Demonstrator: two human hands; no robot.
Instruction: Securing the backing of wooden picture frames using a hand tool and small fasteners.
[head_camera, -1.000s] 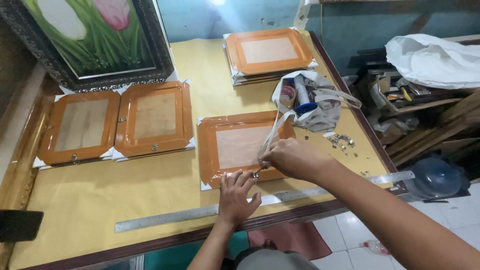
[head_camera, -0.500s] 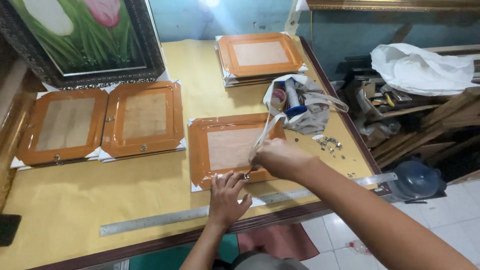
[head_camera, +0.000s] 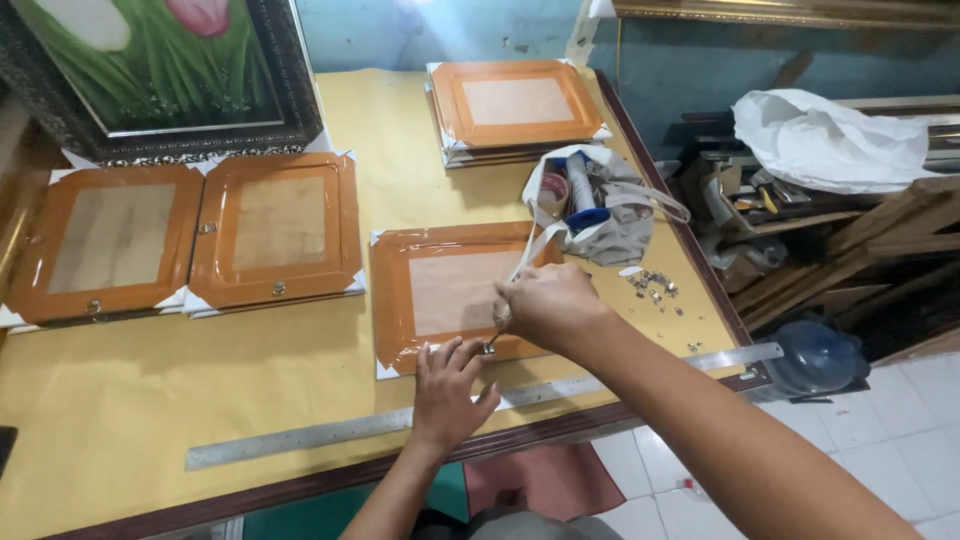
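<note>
Orange picture frame (head_camera: 452, 290) face-down near the front edge of the tabletop (head_camera: 150, 420), right of centre. Left hand (head_camera: 448, 388) flat on the frame's front rail, fingers spread, pressing down. Right hand (head_camera: 545, 305) closed in a fist round a thin tool (head_camera: 493, 337), tip down at the front rail just beside the left fingertips; tool type too small to tell. Long steel ruler (head_camera: 340, 432) along the front edge, just beside the frame. Cloth bag (head_camera: 590, 205) with tape rolls touching the frame's back right corner. Small metal fittings (head_camera: 655, 288) scattered near the right edge. Two more frames (head_camera: 190, 235) toward the left edge, stacked frames (head_camera: 515, 105) at the back.
</note>
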